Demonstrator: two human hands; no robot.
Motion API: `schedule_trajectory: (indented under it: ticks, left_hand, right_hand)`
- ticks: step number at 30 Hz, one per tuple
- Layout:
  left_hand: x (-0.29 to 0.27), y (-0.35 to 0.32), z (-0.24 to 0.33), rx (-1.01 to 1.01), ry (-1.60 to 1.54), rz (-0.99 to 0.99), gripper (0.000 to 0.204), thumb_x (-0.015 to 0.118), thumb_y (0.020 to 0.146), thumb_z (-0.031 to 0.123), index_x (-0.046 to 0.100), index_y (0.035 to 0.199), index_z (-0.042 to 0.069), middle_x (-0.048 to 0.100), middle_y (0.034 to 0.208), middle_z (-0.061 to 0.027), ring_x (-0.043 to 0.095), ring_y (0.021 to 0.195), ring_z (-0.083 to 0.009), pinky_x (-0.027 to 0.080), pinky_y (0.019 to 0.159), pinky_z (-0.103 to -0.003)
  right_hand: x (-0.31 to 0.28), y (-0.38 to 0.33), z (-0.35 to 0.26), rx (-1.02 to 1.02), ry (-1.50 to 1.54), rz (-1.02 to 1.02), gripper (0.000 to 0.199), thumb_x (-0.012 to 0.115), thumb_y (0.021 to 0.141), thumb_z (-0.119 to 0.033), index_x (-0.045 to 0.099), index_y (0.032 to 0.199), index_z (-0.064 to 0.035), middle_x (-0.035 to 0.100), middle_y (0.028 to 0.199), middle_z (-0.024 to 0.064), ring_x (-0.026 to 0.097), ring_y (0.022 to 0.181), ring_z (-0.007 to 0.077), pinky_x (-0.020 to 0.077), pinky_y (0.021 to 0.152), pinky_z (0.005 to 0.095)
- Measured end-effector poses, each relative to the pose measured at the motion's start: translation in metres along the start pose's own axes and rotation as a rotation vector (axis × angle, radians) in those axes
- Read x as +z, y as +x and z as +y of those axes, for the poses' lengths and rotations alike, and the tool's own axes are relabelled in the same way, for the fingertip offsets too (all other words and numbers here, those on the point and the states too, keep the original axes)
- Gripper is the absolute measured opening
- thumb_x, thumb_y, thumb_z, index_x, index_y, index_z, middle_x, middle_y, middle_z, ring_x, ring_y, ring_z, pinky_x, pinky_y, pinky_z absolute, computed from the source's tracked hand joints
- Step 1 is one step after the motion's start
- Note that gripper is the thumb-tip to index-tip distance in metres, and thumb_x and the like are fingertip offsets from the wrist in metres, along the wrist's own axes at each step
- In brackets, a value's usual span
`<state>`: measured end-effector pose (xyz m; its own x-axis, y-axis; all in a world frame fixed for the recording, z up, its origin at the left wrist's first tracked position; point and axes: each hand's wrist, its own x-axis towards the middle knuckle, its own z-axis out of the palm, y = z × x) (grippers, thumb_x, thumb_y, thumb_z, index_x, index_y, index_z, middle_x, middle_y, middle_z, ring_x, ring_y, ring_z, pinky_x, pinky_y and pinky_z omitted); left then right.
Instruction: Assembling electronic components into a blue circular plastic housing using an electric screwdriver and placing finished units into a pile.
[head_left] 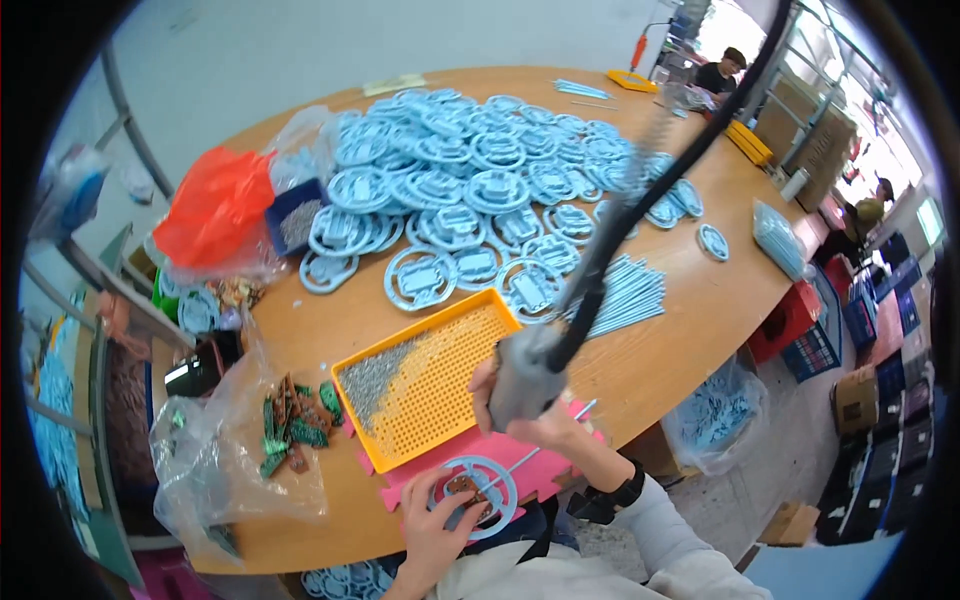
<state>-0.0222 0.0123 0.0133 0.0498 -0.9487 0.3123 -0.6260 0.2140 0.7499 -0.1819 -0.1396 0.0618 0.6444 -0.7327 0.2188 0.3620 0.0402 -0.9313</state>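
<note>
In my right hand (552,428) is a grey electric screwdriver (524,385), hung from a black cable and held upright above the pink foam mat (462,450). Its tip is hidden. My left hand (432,520) grips a light blue plastic ring-shaped part (513,495) at the mat's near edge, fingers pressing on a small brown circuit board (462,486) inside it. A thin pale blue rod (524,460) slants from the ring toward the screwdriver side. Just beyond the mat lies a yellow perforated tray (440,400) with many small grey screws (378,380) heaped at its left.
A large heap of blue ring parts (450,225) covers the table's far side, beside a bundle of blue rods (630,295). Brown and green circuit boards (290,425) lie on a clear bag at left. Near an orange-red bag (215,210) stands a dark blue screw box (297,218).
</note>
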Motion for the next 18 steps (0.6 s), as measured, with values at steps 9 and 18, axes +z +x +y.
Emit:
schedule_trajectory:
  ticks: [9, 18]
  left_hand:
    - [-0.002, 0.004, 0.006, -0.052, 0.026, -0.010, 0.025, 0.079, 0.060, 0.011, 0.068, 0.082, 0.008, 0.055, 0.109, -0.0108, 0.046, 0.109, -0.0323, 0.039, 0.091, -0.042]
    - [0.020, 0.010, 0.017, 0.073, -0.182, -0.029, 0.022, 0.078, 0.065, 0.010, 0.068, 0.084, 0.006, 0.056, 0.112, -0.0134, 0.048, 0.109, -0.0323, 0.040, 0.091, -0.041]
  right_hand:
    - [-0.104, 0.038, -0.045, 0.037, -0.688, 0.163, 0.046, 0.059, 0.087, -0.033, 0.050, 0.120, -0.0016, 0.060, 0.104, 0.0109, 0.055, 0.103, 0.0201, 0.0448, 0.087, 0.0333]
    - [-0.467, -0.019, -0.052, 0.372, -1.520, 0.762, 0.058, 0.050, 0.087, -0.050, 0.048, 0.127, -0.0087, 0.045, 0.127, 0.0216, 0.042, 0.117, 0.0390, 0.0359, 0.098, 0.0458]
